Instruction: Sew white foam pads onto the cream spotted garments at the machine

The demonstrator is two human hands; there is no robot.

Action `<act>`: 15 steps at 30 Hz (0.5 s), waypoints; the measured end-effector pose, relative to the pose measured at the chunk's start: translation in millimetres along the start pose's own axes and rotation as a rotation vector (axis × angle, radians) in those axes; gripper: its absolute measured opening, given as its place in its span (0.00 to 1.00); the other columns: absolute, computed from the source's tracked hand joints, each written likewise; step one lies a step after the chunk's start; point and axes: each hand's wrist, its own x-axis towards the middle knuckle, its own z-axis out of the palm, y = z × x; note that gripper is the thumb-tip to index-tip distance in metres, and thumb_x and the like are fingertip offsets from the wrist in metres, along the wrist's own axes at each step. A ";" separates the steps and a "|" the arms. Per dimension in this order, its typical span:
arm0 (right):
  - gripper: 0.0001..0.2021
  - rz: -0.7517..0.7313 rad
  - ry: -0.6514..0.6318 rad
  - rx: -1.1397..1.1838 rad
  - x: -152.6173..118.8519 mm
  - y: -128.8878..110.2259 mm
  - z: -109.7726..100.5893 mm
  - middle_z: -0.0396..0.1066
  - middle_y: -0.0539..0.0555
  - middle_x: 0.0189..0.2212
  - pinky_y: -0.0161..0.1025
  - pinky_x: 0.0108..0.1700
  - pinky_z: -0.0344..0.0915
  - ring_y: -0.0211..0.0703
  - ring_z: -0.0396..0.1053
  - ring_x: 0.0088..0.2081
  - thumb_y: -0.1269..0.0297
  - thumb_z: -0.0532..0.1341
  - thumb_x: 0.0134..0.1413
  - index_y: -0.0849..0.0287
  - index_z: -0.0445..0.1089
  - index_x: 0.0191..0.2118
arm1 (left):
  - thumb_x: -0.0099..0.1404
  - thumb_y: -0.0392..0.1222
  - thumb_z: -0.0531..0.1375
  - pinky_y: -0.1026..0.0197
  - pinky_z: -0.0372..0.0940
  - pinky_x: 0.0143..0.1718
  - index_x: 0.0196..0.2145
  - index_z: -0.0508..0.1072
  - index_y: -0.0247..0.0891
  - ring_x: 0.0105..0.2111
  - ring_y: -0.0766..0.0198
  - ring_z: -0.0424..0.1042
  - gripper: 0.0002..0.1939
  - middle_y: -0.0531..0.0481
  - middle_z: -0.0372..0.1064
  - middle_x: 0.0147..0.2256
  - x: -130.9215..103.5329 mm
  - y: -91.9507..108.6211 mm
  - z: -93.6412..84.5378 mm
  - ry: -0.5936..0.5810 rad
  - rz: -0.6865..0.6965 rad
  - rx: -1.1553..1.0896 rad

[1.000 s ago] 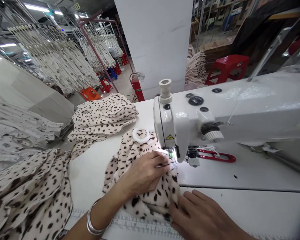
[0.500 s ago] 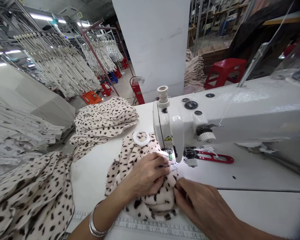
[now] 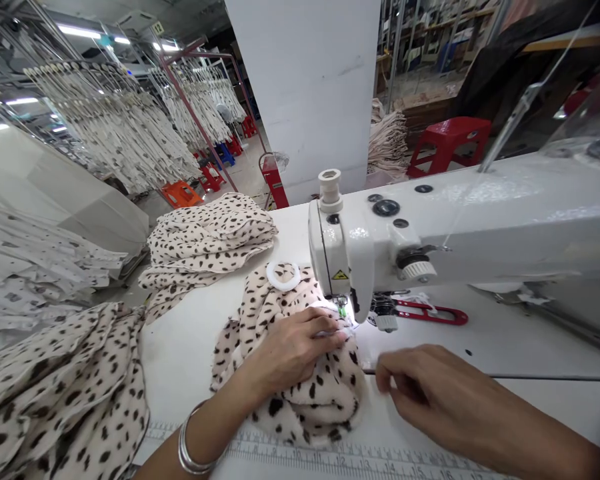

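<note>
A spotted cream fabric piece lies bunched under the lit needle area of a white sewing machine. My left hand presses on it, fingers bent and close together, fingertips just in front of the presser foot. Right of the fabric and apart from it is my right hand, its fingers curled and a gap between thumb and forefinger, with nothing visible in it. A white ring rests on the fabric behind my left hand.
Red thread snips lie under the machine arm. Folded spotted fabric sits at the back left, and another spotted pile at the left. A ruler strip runs along the front edge. Red stool stands behind.
My right hand has let go of the fabric's right edge and moved right, away from it. My left hand has stayed nearly in place on the fabric.
</note>
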 end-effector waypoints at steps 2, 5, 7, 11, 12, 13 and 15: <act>0.14 -0.055 0.133 -0.114 2.5 4.7 5.5 0.69 0.45 0.23 0.35 0.26 0.52 0.40 0.67 0.25 0.72 0.52 0.57 0.49 0.69 0.43 | 0.70 0.29 0.51 0.59 0.73 0.44 0.47 0.71 0.35 0.48 0.60 0.70 0.14 0.45 0.73 0.45 -0.8 0.4 0.0 -0.026 -0.011 0.025; 0.19 -0.271 0.182 -0.290 4.4 3.5 20.8 0.70 0.47 0.26 0.37 0.26 0.48 0.41 0.68 0.24 0.74 0.50 0.60 0.51 0.64 0.53 | 0.69 0.29 0.50 0.57 0.74 0.42 0.47 0.71 0.36 0.49 0.58 0.70 0.14 0.44 0.73 0.46 -1.2 0.3 0.2 -0.036 -0.025 0.037; 0.20 -0.392 0.124 -0.356 1.9 -2.5 29.2 0.69 0.47 0.24 0.37 0.25 0.47 0.40 0.67 0.22 0.76 0.51 0.57 0.55 0.64 0.53 | 0.68 0.28 0.50 0.56 0.74 0.42 0.47 0.71 0.36 0.49 0.57 0.70 0.15 0.44 0.72 0.47 -1.1 -0.1 0.7 -0.037 -0.022 0.032; 0.14 -0.437 0.090 -0.351 -5.3 -10.2 23.8 0.68 0.47 0.22 0.36 0.26 0.53 0.39 0.67 0.22 0.78 0.54 0.51 0.56 0.69 0.40 | 0.67 0.27 0.51 0.57 0.73 0.45 0.47 0.71 0.35 0.49 0.58 0.70 0.15 0.44 0.73 0.47 -0.7 -0.4 2.1 -0.028 -0.003 0.021; 0.13 -0.418 0.129 -0.354 -5.8 -7.7 16.9 0.69 0.48 0.23 0.35 0.27 0.55 0.38 0.68 0.23 0.78 0.53 0.51 0.56 0.69 0.37 | 0.67 0.27 0.51 0.57 0.73 0.45 0.46 0.71 0.35 0.49 0.58 0.71 0.14 0.44 0.73 0.47 -0.6 -0.2 2.3 -0.019 -0.003 0.017; 0.12 -0.381 0.197 -0.367 -5.5 -3.0 8.3 0.70 0.49 0.24 0.35 0.28 0.56 0.38 0.69 0.24 0.77 0.52 0.53 0.56 0.70 0.35 | 0.67 0.27 0.52 0.57 0.73 0.45 0.46 0.72 0.35 0.49 0.58 0.71 0.13 0.45 0.73 0.46 -0.5 0.1 2.3 -0.008 -0.005 0.013; 0.14 -0.247 0.400 -0.441 -3.6 12.3 -11.3 0.73 0.52 0.29 0.36 0.29 0.59 0.40 0.70 0.26 0.75 0.50 0.57 0.56 0.71 0.36 | 0.68 0.28 0.53 0.57 0.74 0.45 0.45 0.72 0.35 0.48 0.59 0.71 0.12 0.46 0.74 0.46 -0.4 0.7 2.3 0.010 -0.010 0.006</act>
